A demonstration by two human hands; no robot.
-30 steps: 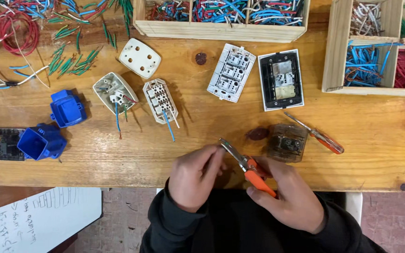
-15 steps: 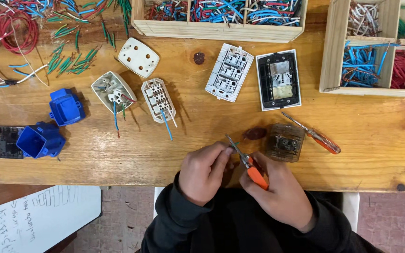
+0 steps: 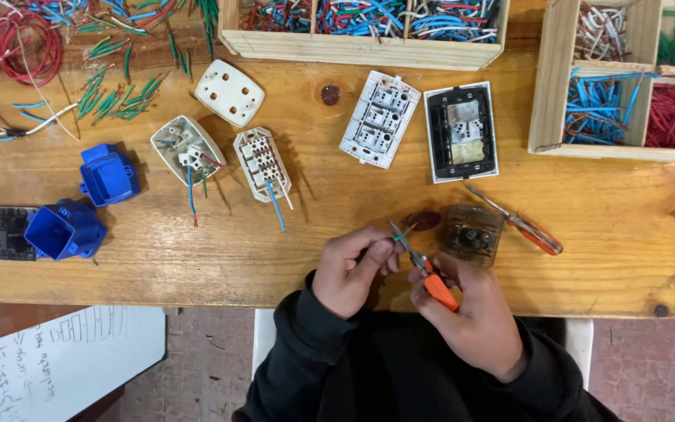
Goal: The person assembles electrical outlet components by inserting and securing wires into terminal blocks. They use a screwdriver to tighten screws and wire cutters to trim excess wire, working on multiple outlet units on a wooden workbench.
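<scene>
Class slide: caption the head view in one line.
Right hand grips orange-handled pliers on a green wire held by left hand.

— What does the wooden workbench (image 3: 197,266) stand on?
— A reddish, speckled floor (image 3: 212,344) shows below its front edge.
— Anything beside it?
— A white board (image 3: 56,352) lies below the bench's left end, under even light.

The pliers (image 3: 423,270) have glossy orange plastic grips and dull metal jaws. The table (image 3: 197,258) is matt, knotty wood. The socket boxes (image 3: 64,230) are smooth blue plastic.
</scene>
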